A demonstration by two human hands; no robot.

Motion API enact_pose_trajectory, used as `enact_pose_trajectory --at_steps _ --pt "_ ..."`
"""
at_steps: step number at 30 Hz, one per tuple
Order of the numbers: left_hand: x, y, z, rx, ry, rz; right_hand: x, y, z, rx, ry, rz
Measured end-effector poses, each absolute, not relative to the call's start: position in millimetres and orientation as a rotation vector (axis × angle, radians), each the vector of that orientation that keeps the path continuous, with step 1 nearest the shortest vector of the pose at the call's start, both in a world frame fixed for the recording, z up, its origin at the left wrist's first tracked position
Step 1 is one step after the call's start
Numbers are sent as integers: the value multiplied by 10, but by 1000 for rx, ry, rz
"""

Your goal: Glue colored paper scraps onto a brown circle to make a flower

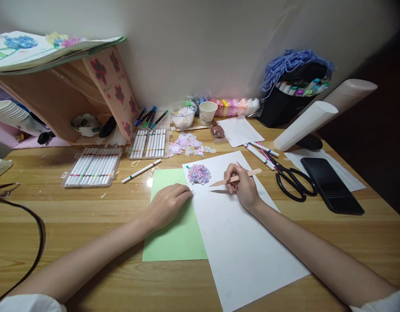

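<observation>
My right hand (241,184) pinches a flat wooden craft stick (256,172), whose pointed tip hovers over or touches the white sheet (248,242); I cannot tell which. Left of that tip, a round cluster of pink, lilac and blue paper bits (199,173) lies on the sheet's upper corner, with a small green mark beside it. My left hand (170,204) rests on the green sheet (175,245) at the white sheet's left edge. Its fingers are curled together, and a small pale bit shows at their tips, too small to name.
Behind the sheets lie loose paper scraps (187,144), marker cases (92,167), a clear bowl (182,115) and a paper cup (208,112). Black-handled scissors (294,182) and a phone (331,184) lie to the right. A decorated box (112,86) stands at the back left; a cable (41,234) curves at the left.
</observation>
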State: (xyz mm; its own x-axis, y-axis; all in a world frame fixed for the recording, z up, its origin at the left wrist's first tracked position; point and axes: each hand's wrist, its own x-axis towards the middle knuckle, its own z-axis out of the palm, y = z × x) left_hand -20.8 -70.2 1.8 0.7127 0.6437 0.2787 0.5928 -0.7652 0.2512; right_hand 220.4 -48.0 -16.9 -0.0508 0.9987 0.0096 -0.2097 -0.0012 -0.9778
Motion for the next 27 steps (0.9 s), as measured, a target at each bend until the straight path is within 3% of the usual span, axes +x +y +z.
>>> enact_pose_trajectory --at_steps 9,16,27 --pt "-110 -683 158 2114 1376 628 2192 -483 -159 -1031 -1103 1322" --pt "-131 -670 146 2093 1464 448 2194 -487 -165 -1023 -1127 1321" --pt "-110 -666 160 2129 1433 444 2132 -586 -79 -1113 -1343 1282"
